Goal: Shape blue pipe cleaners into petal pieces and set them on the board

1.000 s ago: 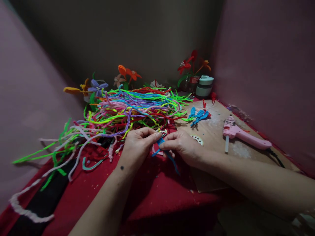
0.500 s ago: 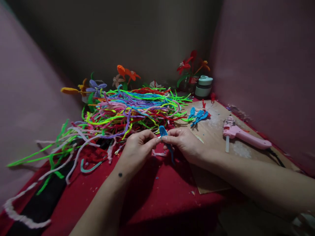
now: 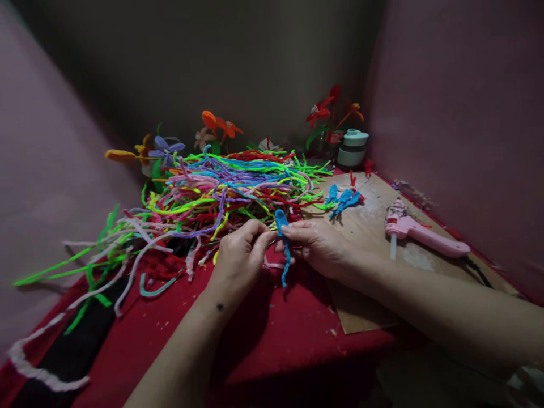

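Observation:
A blue pipe-cleaner petal (image 3: pixel 280 218) stands between my two hands over the red cloth, its rounded looped end up and its twisted tail hanging down. My right hand (image 3: pixel 318 243) pinches it at the middle between thumb and fingers. From the other side, my left hand (image 3: pixel 244 249) has its thumb and forefinger closed at the petal's left edge; the exact contact is partly hidden. Beyond the right hand, several similar blue petals (image 3: pixel 345 201) lie on a board.
Behind my hands spreads a large heap of coloured pipe cleaners (image 3: pixel 238 187). A pink glue gun (image 3: pixel 429 238) rests on the brown board (image 3: pixel 369 226) at right. Pipe-cleaner flowers (image 3: pixel 227 129) and a pale green lidded container (image 3: pixel 352 148) stand at the back.
The blue petal has risen slightly and turned more upright, its tail swinging left into fuller view. Both hands stay close around it, and the left hand has shifted slightly right.

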Action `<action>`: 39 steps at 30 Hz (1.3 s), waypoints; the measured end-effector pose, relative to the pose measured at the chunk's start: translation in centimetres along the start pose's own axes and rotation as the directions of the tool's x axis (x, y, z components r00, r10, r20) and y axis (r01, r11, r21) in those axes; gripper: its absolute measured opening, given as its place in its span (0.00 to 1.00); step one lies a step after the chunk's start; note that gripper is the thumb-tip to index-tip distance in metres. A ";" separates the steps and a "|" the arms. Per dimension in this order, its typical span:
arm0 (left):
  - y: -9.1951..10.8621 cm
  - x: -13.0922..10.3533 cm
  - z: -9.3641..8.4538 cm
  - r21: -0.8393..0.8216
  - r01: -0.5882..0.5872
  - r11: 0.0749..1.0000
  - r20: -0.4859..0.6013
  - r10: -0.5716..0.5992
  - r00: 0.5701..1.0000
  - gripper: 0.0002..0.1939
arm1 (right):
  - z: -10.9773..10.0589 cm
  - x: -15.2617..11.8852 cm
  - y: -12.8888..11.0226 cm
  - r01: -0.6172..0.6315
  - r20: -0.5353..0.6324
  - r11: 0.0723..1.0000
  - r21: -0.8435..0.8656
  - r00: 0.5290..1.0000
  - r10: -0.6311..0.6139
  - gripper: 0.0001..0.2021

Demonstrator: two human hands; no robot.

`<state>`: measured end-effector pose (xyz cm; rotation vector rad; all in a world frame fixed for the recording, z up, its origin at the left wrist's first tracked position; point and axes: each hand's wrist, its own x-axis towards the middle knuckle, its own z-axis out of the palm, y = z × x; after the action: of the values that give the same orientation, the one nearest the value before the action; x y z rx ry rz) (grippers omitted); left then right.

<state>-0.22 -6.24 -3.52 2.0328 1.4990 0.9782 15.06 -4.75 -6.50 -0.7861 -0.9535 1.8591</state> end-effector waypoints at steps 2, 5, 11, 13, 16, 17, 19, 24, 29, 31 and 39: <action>-0.1 0.1 -0.1 -0.098 0.091 0.991 0.050 -0.086 0.995 0.11 | 0.1 -0.1 -0.2 0.003 0.036 1.000 0.028 0.999 -0.004 0.11; -0.3 0.1 -0.1 -0.215 0.175 0.961 0.101 -0.156 0.983 0.12 | 0.4 -0.2 -0.6 0.005 0.050 0.999 0.054 0.999 -0.007 0.13; -0.1 -0.1 0.0 -0.300 0.243 0.923 0.137 -0.210 0.968 0.12 | 0.3 -0.3 -0.5 0.034 -0.031 0.999 0.039 0.999 -0.033 0.07; 0.1 0.0 -0.1 -0.312 0.251 0.916 0.137 -0.218 0.966 0.12 | 0.1 -0.2 -0.3 0.053 -0.022 0.998 0.021 0.998 -0.052 0.06; 0.2 0.2 -0.3 -0.360 0.288 0.888 0.140 -0.254 0.957 0.13 | 0.0 0.0 -0.1 0.064 -0.031 0.998 0.020 0.998 -0.063 0.07; 0.2 0.3 -0.4 -0.384 0.310 0.870 0.161 -0.268 0.950 0.14 | 0.0 0.0 0.0 0.070 -0.035 0.997 0.025 0.997 -0.069 0.07; 0.0 0.4 -0.3 -0.432 0.363 0.826 0.233 -0.287 0.929 0.15 | 0.0 0.1 0.1 0.080 -0.041 0.996 0.026 0.996 -0.079 0.07; 0.2 0.3 0.5 -0.511 0.487 0.708 0.385 -0.318 0.866 0.14 | -0.1 0.0 0.2 0.079 -0.048 0.997 0.003 0.996 -0.078 0.08; 0.5 0.3 0.9 -0.558 0.501 0.661 0.373 -0.340 0.863 0.11 | -0.3 0.0 0.1 0.090 0.031 0.996 0.020 0.995 -0.091 0.05; 0.1 0.3 0.9 -0.578 0.492 0.651 0.371 -0.327 0.869 0.10 | -0.3 0.0 -0.1 0.097 0.035 0.995 0.031 0.995 -0.098 0.05; -0.5 0.3 0.9 -0.574 0.466 0.673 0.383 -0.282 0.880 0.07 | -0.2 0.3 -0.3 0.111 -0.030 0.991 -0.073 0.993 -0.113 0.09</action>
<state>0.14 -5.74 -4.37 1.2173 1.1379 0.8496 15.20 -4.32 -6.35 -0.7883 -1.0267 1.7179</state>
